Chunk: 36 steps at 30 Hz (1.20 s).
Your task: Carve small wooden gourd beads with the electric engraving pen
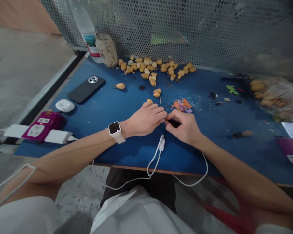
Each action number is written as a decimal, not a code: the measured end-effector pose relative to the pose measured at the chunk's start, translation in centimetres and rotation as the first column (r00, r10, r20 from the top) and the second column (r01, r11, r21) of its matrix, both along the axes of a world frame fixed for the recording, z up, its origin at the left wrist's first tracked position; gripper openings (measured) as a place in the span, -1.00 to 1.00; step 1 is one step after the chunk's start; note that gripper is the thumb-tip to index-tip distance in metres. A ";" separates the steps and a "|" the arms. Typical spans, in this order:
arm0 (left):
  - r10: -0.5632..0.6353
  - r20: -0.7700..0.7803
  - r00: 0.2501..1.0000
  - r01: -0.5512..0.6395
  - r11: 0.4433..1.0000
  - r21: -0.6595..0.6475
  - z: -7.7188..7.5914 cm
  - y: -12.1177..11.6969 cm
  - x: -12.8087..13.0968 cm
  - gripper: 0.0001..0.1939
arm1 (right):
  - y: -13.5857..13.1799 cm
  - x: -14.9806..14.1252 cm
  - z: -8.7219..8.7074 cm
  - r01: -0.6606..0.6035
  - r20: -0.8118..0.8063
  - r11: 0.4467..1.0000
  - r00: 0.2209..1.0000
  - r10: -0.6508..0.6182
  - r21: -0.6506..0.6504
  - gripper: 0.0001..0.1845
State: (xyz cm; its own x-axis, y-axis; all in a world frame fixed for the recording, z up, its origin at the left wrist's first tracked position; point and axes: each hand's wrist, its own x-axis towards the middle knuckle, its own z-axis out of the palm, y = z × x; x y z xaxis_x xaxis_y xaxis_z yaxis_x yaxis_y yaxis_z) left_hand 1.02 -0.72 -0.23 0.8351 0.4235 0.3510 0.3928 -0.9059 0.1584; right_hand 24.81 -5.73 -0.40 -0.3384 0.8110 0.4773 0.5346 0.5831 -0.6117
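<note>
At frame centre, the left hand (146, 121) and right hand (185, 127) meet; what they grasp, I cannot tell; orange-purple scraps (182, 105) lie just above on the counter (109, 109).

Passage for a hand lies beyond the scrap pile (182, 105); farther behind it, gourds (146, 61) obstruct; before it, the right hand (186, 128), perhaps touching, blocks.

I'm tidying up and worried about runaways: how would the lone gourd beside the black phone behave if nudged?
The lone gourd would probably roll: its body is rounded and lies sideways. Its narrower end may make it curve. The thin stem there looks fragile and might snap if pinched.
</note>
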 end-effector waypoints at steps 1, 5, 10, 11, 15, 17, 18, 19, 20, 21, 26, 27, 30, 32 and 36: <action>0.003 -0.003 1.000 -0.003 1.000 -0.013 0.1 0.0 0.0 -0.68 | 0.0 0.0 0.0 -0.002 0.003 1.000 1.000 0.002 0.005 -0.87; 0.022 0.008 1.000 -0.022 0.996 -0.083 0.3 0.0 0.1 -0.67 | 0.2 0.0 -0.2 0.000 0.012 1.000 1.000 0.000 0.020 -0.87; 0.023 0.046 0.999 -0.014 0.981 -0.195 0.3 0.0 0.3 -0.63 | 0.0 -0.2 -0.4 -0.009 0.011 0.999 1.000 0.008 0.035 -0.86; 0.027 0.045 0.999 -0.017 0.978 -0.207 0.4 -0.1 0.3 -0.64 | 0.0 -0.3 -0.4 -0.005 0.007 0.999 1.000 0.005 0.032 -0.86; 0.065 0.076 0.995 -0.045 0.969 -0.241 0.6 -0.2 0.2 -0.69 | 0.2 -0.4 -0.6 0.031 -0.022 0.999 0.999 -0.032 -0.027 -0.87; 0.060 0.127 0.990 -0.024 0.964 -0.266 0.6 -0.2 0.0 -0.79 | 0.3 -0.4 -0.6 0.056 -0.047 0.996 0.997 -0.059 -0.065 -0.87; 0.045 0.147 0.988 -0.002 0.961 -0.277 0.6 -0.1 -0.1 -0.84 | 0.4 -0.4 -0.6 0.063 -0.059 0.995 0.996 -0.067 -0.080 -0.87; 0.026 0.158 0.987 0.020 0.958 -0.287 0.5 0.0 -0.2 -0.86 | 0.4 -0.3 -0.6 0.063 -0.070 0.994 0.995 -0.069 -0.092 -0.87; 0.011 0.160 0.987 0.037 0.955 -0.293 0.3 0.2 -0.2 -0.86 | 0.4 -0.3 -0.5 0.059 -0.078 0.993 0.995 -0.067 -0.100 -0.86; 0.007 0.156 0.988 0.039 0.956 -0.292 0.2 0.3 -0.2 -0.86 | 0.4 -0.4 -0.4 0.052 -0.082 0.993 0.995 -0.061 -0.103 -0.85; 0.060 0.075 0.995 -0.039 0.967 -0.252 -0.3 0.8 -0.2 -0.61 | 0.2 -0.4 -0.1 0.019 -0.068 0.992 0.997 -0.028 -0.126 -0.88; 0.072 0.080 0.994 -0.050 0.968 -0.248 -0.3 0.8 -0.2 -0.59 | 0.1 -0.4 -0.1 0.017 -0.058 0.991 0.998 -0.025 -0.136 -0.88; 0.046 0.157 0.986 -0.003 0.964 -0.266 -0.1 0.5 -0.3 -0.70 | 0.2 -0.4 -0.2 0.032 -0.055 0.988 0.998 -0.041 -0.150 -0.86; 0.011 0.178 0.984 0.042 0.956 -0.290 -0.1 0.4 -0.3 -0.78 | 0.2 -0.3 -0.2 0.039 -0.078 0.988 0.996 -0.052 -0.150 -0.86; 0.054 0.092 0.994 -0.025 0.955 -0.296 0.0 0.4 -0.4 -0.73 | 0.2 -0.3 -0.2 0.020 -0.098 0.989 0.995 -0.034 -0.143 -0.88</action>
State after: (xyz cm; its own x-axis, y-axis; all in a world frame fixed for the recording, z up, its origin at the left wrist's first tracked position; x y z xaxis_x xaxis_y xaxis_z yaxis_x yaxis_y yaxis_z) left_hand 0.64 -0.33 -0.19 0.7834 0.5521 0.2855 0.3964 -0.7975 0.4548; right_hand 24.49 -5.49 -0.65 -0.2718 0.8812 0.3868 0.4814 0.4726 -0.7382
